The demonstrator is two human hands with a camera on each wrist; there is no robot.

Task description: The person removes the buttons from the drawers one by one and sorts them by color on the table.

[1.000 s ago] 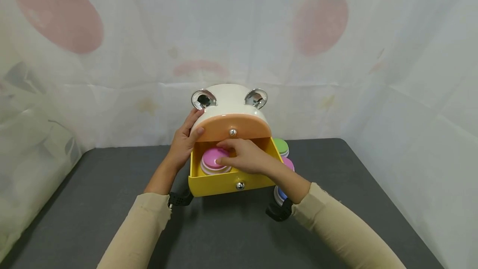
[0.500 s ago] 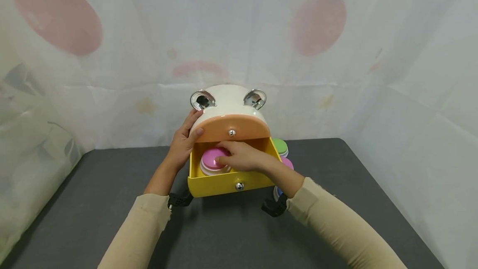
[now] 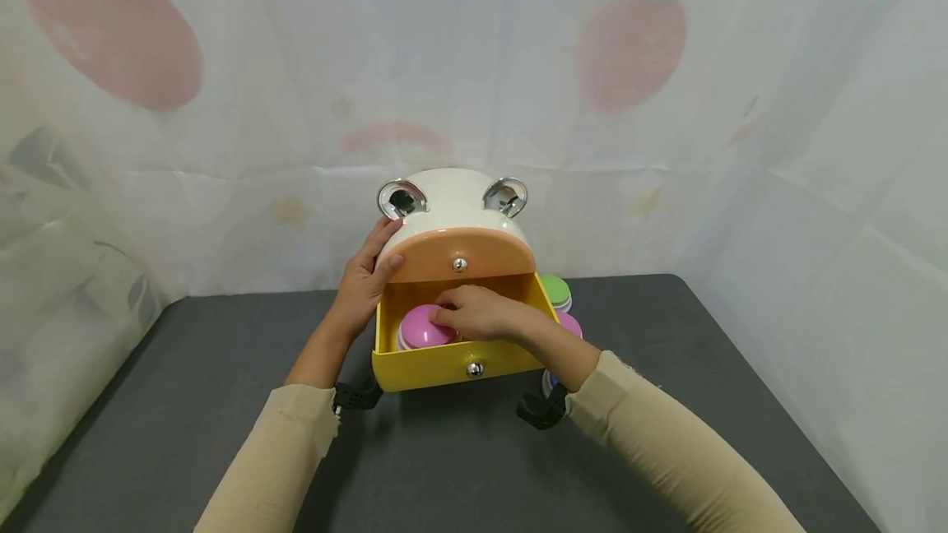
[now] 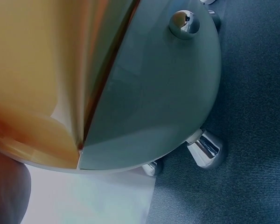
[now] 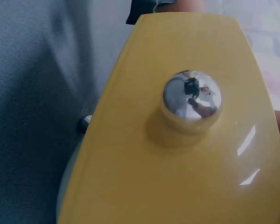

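Observation:
A white rounded cabinet (image 3: 452,196) with chrome ears stands at the back of the dark table. Its orange upper drawer (image 3: 459,253) is closed and its yellow lower drawer (image 3: 444,364) is pulled out. My left hand (image 3: 366,274) rests against the cabinet's left side, thumb on the orange front. My right hand (image 3: 474,315) reaches into the yellow drawer, its curled fingers holding the lid of a pink-lidded jar (image 3: 420,327) that sits low inside. The right wrist view is filled by the yellow drawer front (image 5: 144,177) and its chrome knob (image 5: 191,100).
Right of the cabinet stand a green-lidded jar (image 3: 555,289) and another pink-lidded jar (image 3: 571,322), partly hidden by my right forearm. The left wrist view shows a chrome foot (image 4: 205,149) on the dark table (image 4: 252,93). A printed white curtain (image 3: 222,105) closes off the back and sides.
The pink-lidded jar has gone down deeper into the yellow drawer, with my right hand following it. My left hand has stayed on the cabinet.

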